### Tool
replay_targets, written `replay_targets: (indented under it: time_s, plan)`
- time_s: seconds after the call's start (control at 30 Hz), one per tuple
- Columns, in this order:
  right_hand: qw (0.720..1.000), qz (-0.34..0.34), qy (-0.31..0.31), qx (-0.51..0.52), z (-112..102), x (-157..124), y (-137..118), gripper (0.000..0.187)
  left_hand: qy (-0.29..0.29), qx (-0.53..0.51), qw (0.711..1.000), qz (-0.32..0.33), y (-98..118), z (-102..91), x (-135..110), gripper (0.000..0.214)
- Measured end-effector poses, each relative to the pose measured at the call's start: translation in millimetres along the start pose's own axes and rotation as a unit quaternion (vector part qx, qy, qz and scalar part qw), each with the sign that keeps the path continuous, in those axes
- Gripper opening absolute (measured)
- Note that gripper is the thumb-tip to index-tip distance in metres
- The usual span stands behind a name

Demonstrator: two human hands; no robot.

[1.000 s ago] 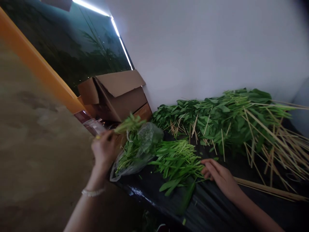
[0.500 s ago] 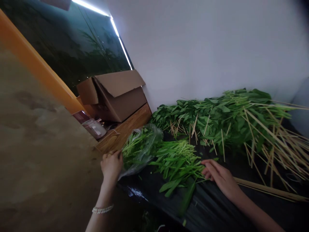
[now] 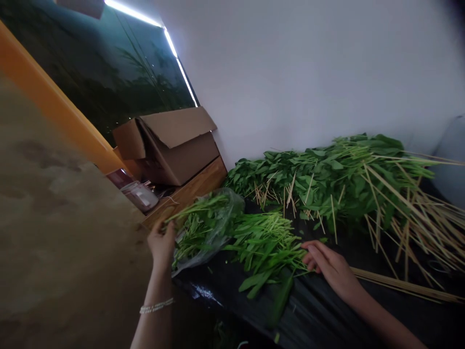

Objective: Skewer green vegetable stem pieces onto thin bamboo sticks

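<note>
My left hand (image 3: 162,242) pinches the stem ends of a few leafy greens (image 3: 192,209), lifting them at the mouth of a clear plastic bag (image 3: 218,245). More greens with thin pale stems lie inside that bag. Beside it, a loose bunch of greens (image 3: 259,242) rests on black plastic sheeting (image 3: 312,305). My right hand (image 3: 329,266) is at the stem ends of this bunch, its fingers bent and pressed together. What those fingers hold, if anything, is hidden.
A long heap of greens (image 3: 327,165) lies along the white wall, with many thin bamboo sticks (image 3: 432,223) in and before it. A bundle of sticks (image 3: 403,285) lies right of my right hand. An open cardboard box (image 3: 185,152) stands at the back left on a wooden surface (image 3: 207,182).
My left hand has drawn slightly left and up, pulling some greens by their stems so they stretch out of the bag. My right hand has barely moved.
</note>
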State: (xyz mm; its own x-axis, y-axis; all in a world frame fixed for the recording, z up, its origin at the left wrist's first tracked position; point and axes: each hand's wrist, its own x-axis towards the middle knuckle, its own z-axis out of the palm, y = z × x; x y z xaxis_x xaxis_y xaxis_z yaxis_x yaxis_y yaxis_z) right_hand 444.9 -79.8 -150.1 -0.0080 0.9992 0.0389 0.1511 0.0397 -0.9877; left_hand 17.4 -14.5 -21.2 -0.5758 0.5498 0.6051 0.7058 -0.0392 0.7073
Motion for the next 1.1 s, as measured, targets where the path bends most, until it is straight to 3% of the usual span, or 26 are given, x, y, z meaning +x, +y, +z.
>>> replay_targets:
  time_s: [0.07,0.13,0.33,0.47,0.57,0.73,0.83,0.9,0.97,1.03,1.1]
  plan:
    - [1.000,-0.003,-0.002,-0.001,0.4,-0.5,-0.5,0.048,-0.156,0.014,0.988,-0.006,-1.4,5.0,-13.1,0.046]
    - [1.000,-0.004,-0.004,0.000,0.8,-1.0,-0.9,0.048,-0.267,0.019,0.963,-0.010,-0.3,8.1,-24.4,0.048]
    - [1.000,0.000,-0.005,0.001,1.1,-1.2,0.2,0.049,-0.406,-0.031,0.912,-0.060,9.4,7.8,-39.4,0.056]
    - [1.000,0.003,-0.008,-0.007,0.9,-0.7,1.4,0.050,-0.465,-0.024,0.881,-0.086,6.3,5.0,-41.2,0.051]
    - [1.000,0.002,-0.007,-0.012,0.8,-0.9,1.5,0.050,-0.473,0.006,0.877,-0.085,-0.5,7.0,-43.5,0.042]
    - [1.000,-0.005,0.002,-0.013,1.1,-1.4,1.3,0.049,-0.456,-0.060,0.860,-0.223,1.4,6.4,-51.2,0.038]
    - [1.000,-0.006,0.004,-0.011,1.1,-1.3,1.9,0.048,-0.447,-0.112,0.861,-0.214,10.2,-1.5,-52.4,0.028]
    - [1.000,-0.009,0.002,-0.009,0.9,-1.3,2.3,0.046,-0.403,-0.183,0.870,-0.218,16.1,-7.4,-49.6,0.024]
    - [1.000,-0.013,0.002,-0.009,0.7,-1.3,2.4,0.045,-0.321,-0.286,0.866,-0.255,21.0,-12.1,-44.7,0.022]
    - [1.000,-0.016,0.005,-0.011,0.6,-1.3,2.0,0.044,-0.250,-0.395,0.836,-0.288,25.1,-14.9,-39.9,0.019]
    - [1.000,-0.017,0.005,-0.015,0.7,-1.3,1.4,0.045,-0.224,-0.485,0.791,-0.299,29.6,-15.1,-37.6,0.018]
